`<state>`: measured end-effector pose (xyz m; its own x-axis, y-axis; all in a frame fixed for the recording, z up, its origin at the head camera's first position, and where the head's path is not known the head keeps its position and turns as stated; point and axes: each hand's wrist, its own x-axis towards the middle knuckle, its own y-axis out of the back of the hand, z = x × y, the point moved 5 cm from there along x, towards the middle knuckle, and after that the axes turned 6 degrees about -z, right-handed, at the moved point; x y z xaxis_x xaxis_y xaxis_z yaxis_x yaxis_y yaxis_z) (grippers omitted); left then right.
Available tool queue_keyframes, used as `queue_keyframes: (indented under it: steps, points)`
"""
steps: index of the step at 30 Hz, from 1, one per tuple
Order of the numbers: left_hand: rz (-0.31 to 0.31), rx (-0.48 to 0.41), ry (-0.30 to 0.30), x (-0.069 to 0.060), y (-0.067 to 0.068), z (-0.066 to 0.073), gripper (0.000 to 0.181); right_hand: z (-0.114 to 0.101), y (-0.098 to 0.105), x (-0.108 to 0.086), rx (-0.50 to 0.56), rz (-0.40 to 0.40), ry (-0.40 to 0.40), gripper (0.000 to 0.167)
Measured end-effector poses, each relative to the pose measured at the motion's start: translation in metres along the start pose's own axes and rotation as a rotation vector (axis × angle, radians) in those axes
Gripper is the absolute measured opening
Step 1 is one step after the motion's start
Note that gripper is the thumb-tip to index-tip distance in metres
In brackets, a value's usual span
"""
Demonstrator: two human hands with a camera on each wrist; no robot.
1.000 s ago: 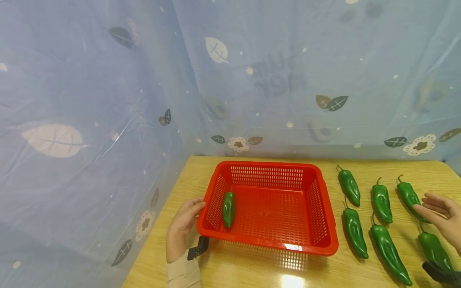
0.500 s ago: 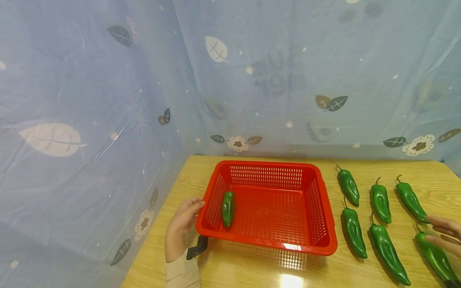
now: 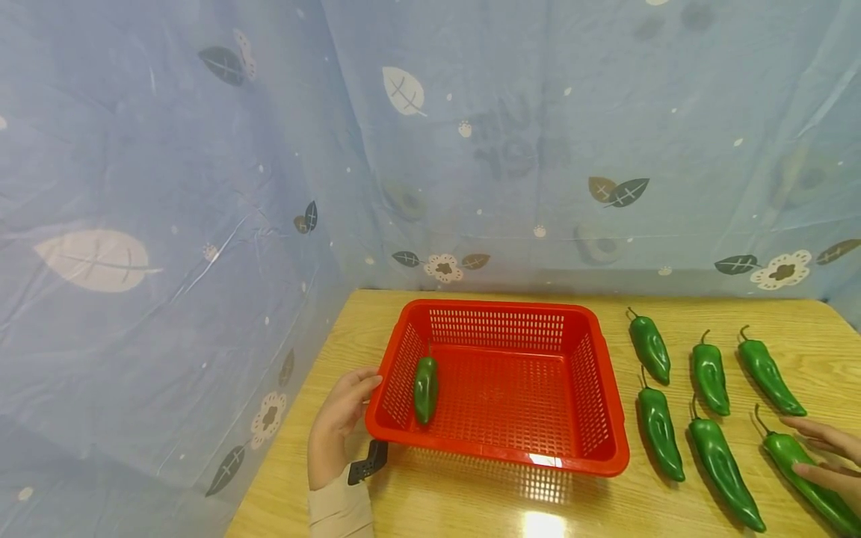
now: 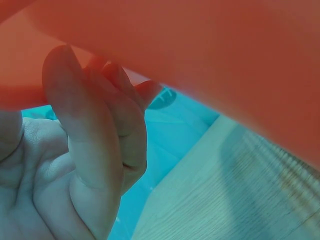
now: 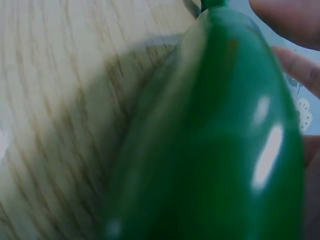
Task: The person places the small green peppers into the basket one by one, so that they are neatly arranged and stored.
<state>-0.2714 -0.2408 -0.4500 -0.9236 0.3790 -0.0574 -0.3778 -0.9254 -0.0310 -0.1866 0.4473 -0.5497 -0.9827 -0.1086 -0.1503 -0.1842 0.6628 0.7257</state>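
Note:
My left hand (image 3: 341,417) grips the left rim of the red basket (image 3: 498,454). In the left wrist view, the fingers of this hand (image 4: 95,135) curl up against the basket's wall (image 4: 190,55). One green pepper (image 3: 426,390) lies inside, along the left wall. At the right edge, my right hand (image 3: 830,454) has thumb and fingers around a green pepper (image 3: 800,478), stem pointing up and left. This pepper (image 5: 215,140) fills much of the right wrist view, the right hand's fingers (image 5: 300,70) along its right side.
Several other green peppers lie on the wooden table (image 3: 578,512) right of the basket, among them a long one (image 3: 726,471) beside the right hand's pepper and one (image 3: 649,347) near the basket's back corner. A patterned blue sheet (image 3: 471,149) hangs behind and at the left.
My right hand has come down from above the far right pepper to the nearer one, which has shifted slightly left and back. The left hand and basket have hardly moved.

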Motion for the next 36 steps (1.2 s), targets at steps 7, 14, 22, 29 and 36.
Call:
queue_keyframes:
  steps: [7,14,22,29,36]
  points:
    - [0.004,-0.002,0.008,0.001,0.000,0.000,0.041,-0.012,-0.002,-0.003,-0.057,-0.020,0.096,0.080]
    - [0.004,-0.004,0.003,0.000,0.000,0.000,0.040,-0.020,-0.001,-0.002,-0.065,-0.064,0.149,0.071]
    - [-0.004,-0.008,-0.001,0.000,0.000,0.000,0.039,-0.030,-0.008,-0.007,-0.001,0.033,0.254,0.058]
    - [-0.004,-0.019,0.010,0.000,-0.001,0.000,0.039,-0.031,-0.008,-0.012,0.051,0.032,0.099,0.060]
    - [-0.008,-0.020,0.015,0.000,-0.001,0.000,0.038,-0.034,-0.010,-0.015,0.061,0.143,0.178,0.060]
